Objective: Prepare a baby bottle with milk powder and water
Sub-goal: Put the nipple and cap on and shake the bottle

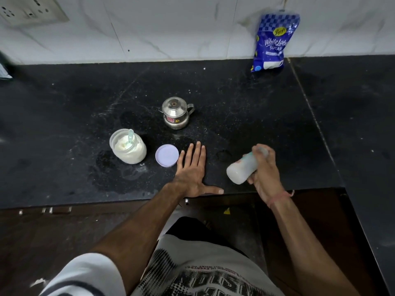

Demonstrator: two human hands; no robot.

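My right hand (265, 176) grips a baby bottle (241, 169) filled with white liquid. The bottle is tilted, base towards me, and blurred; its top is hidden under my fingers. My left hand (192, 171) lies flat on the black counter (64, 124) with fingers spread and nothing in it. Left of it lies a lilac jar lid (167, 155), top down. Further left stands an open jar of milk powder (128, 148) with a pale green scoop (130, 135) stuck in the powder. A small steel pot with a lid and spout (176, 113) stands behind them.
A blue sugar bag (271, 41) leans against the white tiled wall at the back right. A wall socket (27, 9) sits at the top left. Wet patches and powder specks mark the counter near the jar. The counter's front edge runs just below my left hand.
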